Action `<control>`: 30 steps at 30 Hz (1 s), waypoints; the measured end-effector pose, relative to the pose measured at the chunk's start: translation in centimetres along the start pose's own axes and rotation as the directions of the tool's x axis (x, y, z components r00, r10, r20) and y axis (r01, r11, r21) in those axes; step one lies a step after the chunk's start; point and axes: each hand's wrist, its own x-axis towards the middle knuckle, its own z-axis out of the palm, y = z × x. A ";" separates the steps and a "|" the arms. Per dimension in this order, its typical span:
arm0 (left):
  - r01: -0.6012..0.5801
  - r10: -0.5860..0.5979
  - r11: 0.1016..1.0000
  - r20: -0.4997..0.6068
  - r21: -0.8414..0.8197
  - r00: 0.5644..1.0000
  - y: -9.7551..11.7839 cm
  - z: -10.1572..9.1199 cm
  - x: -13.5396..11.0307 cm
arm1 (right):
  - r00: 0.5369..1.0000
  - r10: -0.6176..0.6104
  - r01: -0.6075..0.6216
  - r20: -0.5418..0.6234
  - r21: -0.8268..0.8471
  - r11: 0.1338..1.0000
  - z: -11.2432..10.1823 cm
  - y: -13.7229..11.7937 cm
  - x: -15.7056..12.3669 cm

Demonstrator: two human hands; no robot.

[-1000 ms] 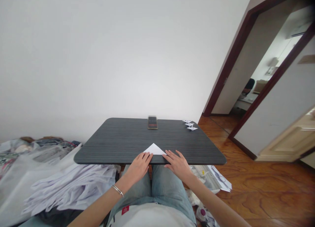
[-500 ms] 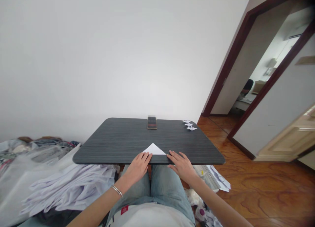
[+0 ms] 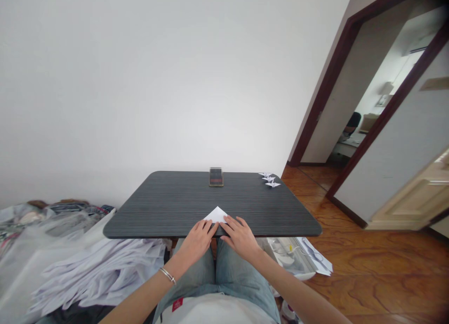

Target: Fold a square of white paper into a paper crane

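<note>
A folded white paper triangle (image 3: 216,213) lies near the front edge of the dark table (image 3: 168,197), its point facing the wall. My left hand (image 3: 199,237) rests over its lower left side with fingers stretched out. Over the lower right side lies my right hand (image 3: 240,235), fingers spread and pressing on the paper. The two hands nearly meet at the middle of the bottom edge, which they partly cover. Several white paper cranes (image 3: 272,185) sit at the table's back right corner.
A phone-like dark device (image 3: 216,177) stands at the table's back middle. White cloth or paper (image 3: 101,272) is heaped at the left. A clear bin (image 3: 289,258) and loose sheets (image 3: 315,256) lie below the table's right side, above a wooden floor (image 3: 372,268).
My right hand has moved left, from beside the triangle's right corner onto the paper close to my left hand. My left hand has stayed almost in place.
</note>
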 end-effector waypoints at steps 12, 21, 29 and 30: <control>-0.005 0.005 1.000 0.002 0.020 1.000 -0.2 0.3 -0.1 | 1.000 0.020 -0.019 -0.017 0.026 0.999 -0.1 1.1 -0.6; -0.005 0.005 1.000 0.007 0.003 1.000 -0.5 0.2 -0.5 | 0.998 0.022 -0.024 -0.063 -0.022 0.999 -0.5 2.4 -2.0; 0.006 -0.006 1.000 -0.002 -0.006 1.000 -0.6 0.3 -0.6 | 0.996 0.034 -0.037 -0.087 -0.033 0.999 -0.8 3.0 -2.8; 0.007 -0.007 1.000 -0.003 -0.008 1.000 -0.6 0.3 -0.6 | 0.995 0.038 -0.042 -0.091 -0.037 0.998 -0.8 3.0 -2.9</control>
